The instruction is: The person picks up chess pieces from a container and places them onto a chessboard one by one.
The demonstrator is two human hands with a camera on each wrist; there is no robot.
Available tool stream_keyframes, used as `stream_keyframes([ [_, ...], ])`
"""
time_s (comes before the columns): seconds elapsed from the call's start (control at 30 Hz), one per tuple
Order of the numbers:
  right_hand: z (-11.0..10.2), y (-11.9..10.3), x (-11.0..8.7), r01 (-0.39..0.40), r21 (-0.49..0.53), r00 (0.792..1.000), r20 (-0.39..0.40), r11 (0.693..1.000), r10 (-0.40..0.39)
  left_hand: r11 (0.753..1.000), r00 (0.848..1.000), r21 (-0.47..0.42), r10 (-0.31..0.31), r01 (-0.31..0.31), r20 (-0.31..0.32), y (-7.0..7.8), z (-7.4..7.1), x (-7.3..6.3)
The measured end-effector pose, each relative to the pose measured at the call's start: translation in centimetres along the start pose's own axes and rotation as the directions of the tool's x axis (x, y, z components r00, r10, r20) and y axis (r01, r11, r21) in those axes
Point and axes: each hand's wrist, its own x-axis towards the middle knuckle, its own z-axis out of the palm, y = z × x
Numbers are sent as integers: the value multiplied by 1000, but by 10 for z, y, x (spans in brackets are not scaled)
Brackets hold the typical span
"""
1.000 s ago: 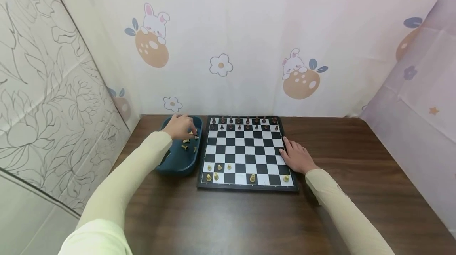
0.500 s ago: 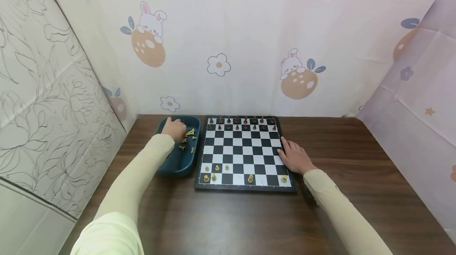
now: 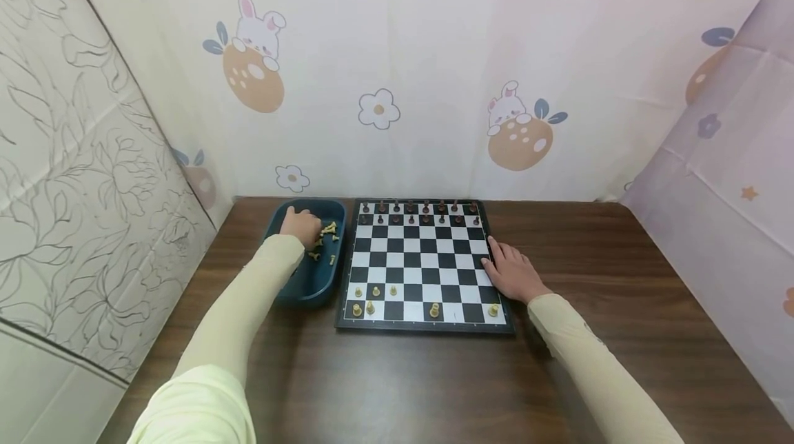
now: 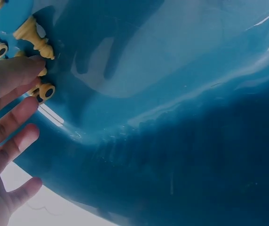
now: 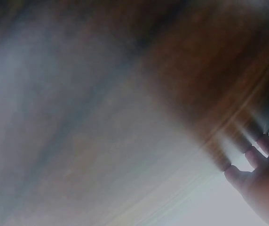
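My left hand (image 3: pixel 302 227) reaches down into a blue tray (image 3: pixel 304 299) left of the board. In the left wrist view its fingers (image 4: pixel 17 113) are spread and loosely bent beside several cream chess pieces. One larger cream chess piece (image 4: pixel 33 36) lies on its side just above the thumb; another piece (image 4: pixel 46 91) is partly hidden by the fingers. No piece is plainly gripped. My right hand (image 3: pixel 513 274) rests with relaxed fingers at the right edge of the chessboard (image 3: pixel 428 328); the right wrist view shows only some of its fingertips (image 5: pixel 254 157).
Dark chess pieces (image 3: pixel 411 219) stand in two rows at the board's far side. Several cream pieces stand near its front edge, among them a pawn (image 3: pixel 393 290) and a taller piece (image 3: pixel 434 310). A patterned cloth (image 3: pixel 384 154) hangs behind the brown wooden table (image 3: pixel 397 389).
My left hand has moved left and lower into the tray, uncovering more cream pieces on its right. The view has shifted slightly. My right hand keeps its place on the board's edge.
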Motion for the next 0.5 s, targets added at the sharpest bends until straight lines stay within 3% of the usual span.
stream_keyframes([
  [0.3, 0, 0, -2, 14, -9, 1000, -18, 1000, -14, 1000, 1000, -27, 0, 1, 5, -10, 9, 2],
  [0.5, 0, -1, -2, 14, -7, 1000, -21, 1000, -14, 998, 1000, -65, -6, 6, 1, -13, 7, 1],
])
